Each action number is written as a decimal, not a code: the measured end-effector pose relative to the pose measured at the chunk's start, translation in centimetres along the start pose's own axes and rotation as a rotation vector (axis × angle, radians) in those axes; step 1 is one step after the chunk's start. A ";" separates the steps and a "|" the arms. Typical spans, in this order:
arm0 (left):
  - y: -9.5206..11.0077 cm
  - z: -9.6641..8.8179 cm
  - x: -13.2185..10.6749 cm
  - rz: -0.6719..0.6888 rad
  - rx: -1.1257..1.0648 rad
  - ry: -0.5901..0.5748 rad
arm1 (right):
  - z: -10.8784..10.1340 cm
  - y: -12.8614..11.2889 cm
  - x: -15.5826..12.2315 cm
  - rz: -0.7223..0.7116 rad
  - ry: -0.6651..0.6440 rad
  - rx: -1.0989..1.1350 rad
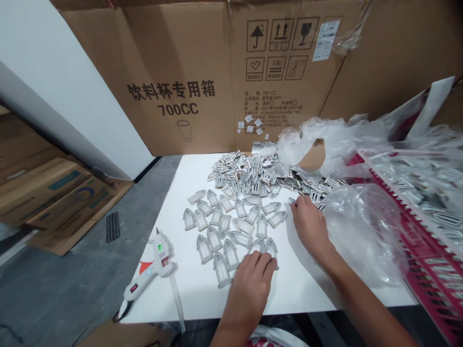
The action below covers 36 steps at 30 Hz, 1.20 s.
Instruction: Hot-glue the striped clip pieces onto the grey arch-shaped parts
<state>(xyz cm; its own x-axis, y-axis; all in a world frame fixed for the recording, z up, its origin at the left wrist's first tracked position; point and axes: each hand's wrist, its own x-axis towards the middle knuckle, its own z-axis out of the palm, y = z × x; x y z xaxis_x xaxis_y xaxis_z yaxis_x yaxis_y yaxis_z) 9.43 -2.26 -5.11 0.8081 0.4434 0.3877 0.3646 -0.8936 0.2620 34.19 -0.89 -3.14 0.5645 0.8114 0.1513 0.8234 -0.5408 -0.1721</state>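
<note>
Several flat grey arch-shaped cutout pieces (pixel 224 224) lie spread on a white board (pixel 202 289), with a loose heap of the same pieces (pixel 246 173) behind them. My left hand (pixel 251 284) rests palm down with fingers together on the nearest pieces at the front of the spread. My right hand (pixel 307 221) lies at the right edge of the spread, fingertips touching pieces beside the heap; its fingers are curled and partly hidden. A white glue gun (pixel 152 270) lies on the board's left front corner, apart from both hands.
A large printed cardboard box (pixel 202 77) stands upright behind the board. Crumpled clear plastic bags (pixel 361 226) and a red crate (pixel 434 270) filled with more pieces sit to the right. Flattened cardboard (pixel 54 197) lies on the grey floor to the left.
</note>
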 end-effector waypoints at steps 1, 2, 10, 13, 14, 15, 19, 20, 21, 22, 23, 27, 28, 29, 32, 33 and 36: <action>0.0 0.0 0.0 -0.004 -0.009 -0.010 | -0.3 0.0 -0.7 -0.014 0.017 0.004; 0.1 0.0 0.1 -0.008 -0.019 -0.019 | -0.6 0.1 -1.5 -0.034 0.030 0.012; 0.0 1.2 1.6 -0.050 0.013 -0.037 | -0.3 0.9 -10.9 -0.144 0.050 0.069; -0.1 1.2 2.3 -0.034 0.035 -0.063 | 0.4 0.5 -12.4 -0.125 0.031 0.220; -0.1 1.0 2.3 -0.029 0.040 -0.063 | 0.4 0.4 -12.6 -0.101 0.016 0.317; 0.0 0.7 2.3 -0.023 0.038 -0.059 | 0.2 0.2 -12.7 -0.073 -0.012 0.432; 0.8 -0.9 1.6 -0.051 -0.115 0.002 | -1.9 0.0 -12.7 0.108 -0.322 1.009; 1.1 -1.3 1.4 -0.082 -0.200 0.026 | -2.5 0.0 -12.8 0.176 -0.417 1.173; 1.5 -1.6 1.1 -0.122 -0.291 0.056 | -3.0 -0.1 -12.8 0.240 -0.496 1.334; 1.9 -1.9 0.9 -0.161 -0.376 0.093 | -3.3 -0.3 -12.9 0.291 -0.556 1.483; 2.3 -2.1 0.8 -0.189 -0.444 0.131 | -3.6 -0.5 -12.9 0.331 -0.587 1.609; 3.5 -2.3 0.7 -0.181 -0.541 0.218 | -3.6 -1.8 -13.1 0.500 -0.612 1.925; 3.6 -2.3 0.7 -0.175 -0.542 0.205 | -3.6 -2.1 -13.1 0.536 -0.616 1.988; 3.6 -2.3 0.8 -0.176 -0.542 0.187 | -3.6 -2.3 -13.1 0.556 -0.620 2.040; 3.3 -2.2 0.9 -0.187 -0.540 0.143 | -3.6 -2.6 -13.2 0.551 -0.623 2.091; 3.2 -2.2 1.0 -0.194 -0.540 0.142 | -3.7 -2.6 -13.3 0.543 -0.625 2.081; 2.6 -2.2 1.0 -0.207 -0.512 0.148 | -3.7 -2.3 -13.4 0.516 -0.653 2.059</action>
<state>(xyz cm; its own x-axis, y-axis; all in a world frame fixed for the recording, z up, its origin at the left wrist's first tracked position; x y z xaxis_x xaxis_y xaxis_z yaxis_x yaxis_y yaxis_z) 10.20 -4.01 -2.06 0.6571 0.6433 0.3928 0.2079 -0.6556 0.7259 24.93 -11.30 -1.16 0.1961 0.8936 -0.4037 -0.7717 -0.1134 -0.6258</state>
